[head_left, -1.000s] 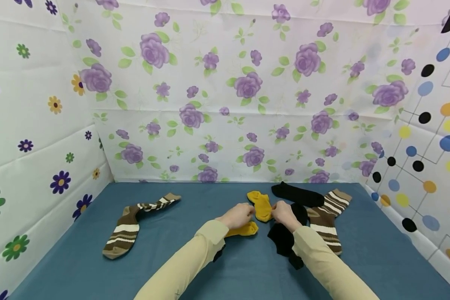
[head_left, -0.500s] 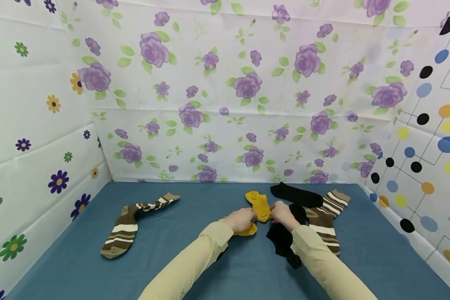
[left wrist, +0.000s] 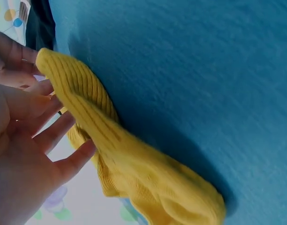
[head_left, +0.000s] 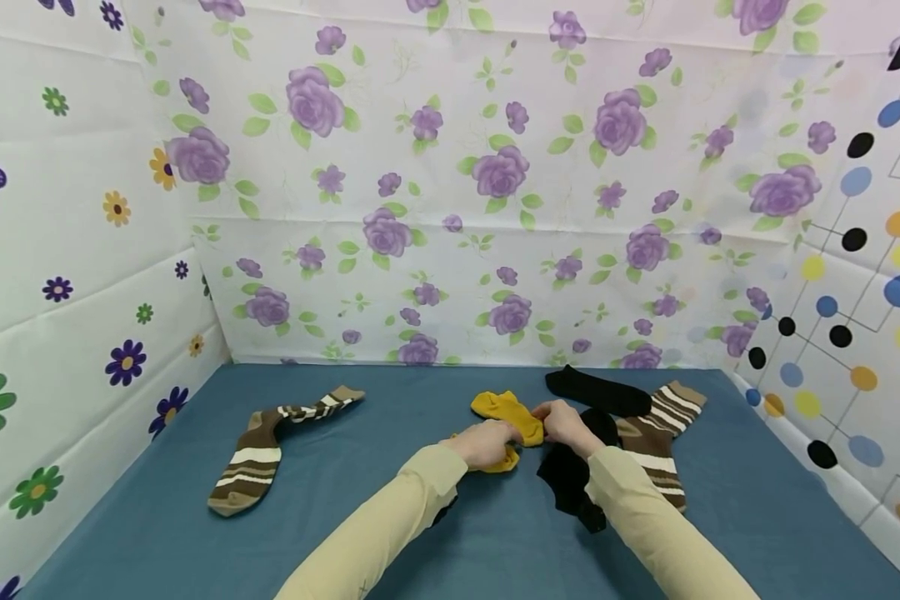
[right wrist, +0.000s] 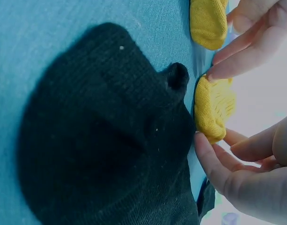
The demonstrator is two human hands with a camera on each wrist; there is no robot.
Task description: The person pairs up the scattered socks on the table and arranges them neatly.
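Two yellow socks lie at the middle of the table. The far yellow sock slants down to the right, its near end between both hands. My left hand is over the near yellow sock, partly covering it; its fingertips reach the far sock. In the left wrist view the left hand has spread, slightly bent fingers touching the ribbed yellow sock. My right hand touches the far sock's right end; in the right wrist view the right hand has its fingertips against that yellow sock.
Black socks lie under and beside the right forearm, with another black sock behind. A brown striped sock is at right, a second striped sock at left. Some black fabric shows beneath the left sleeve. Patterned sheets surround the blue table.
The far yellow sock's upper end has swung left, so it lies more slanted. My left hand has moved slightly right and down, covering more of the near sock.
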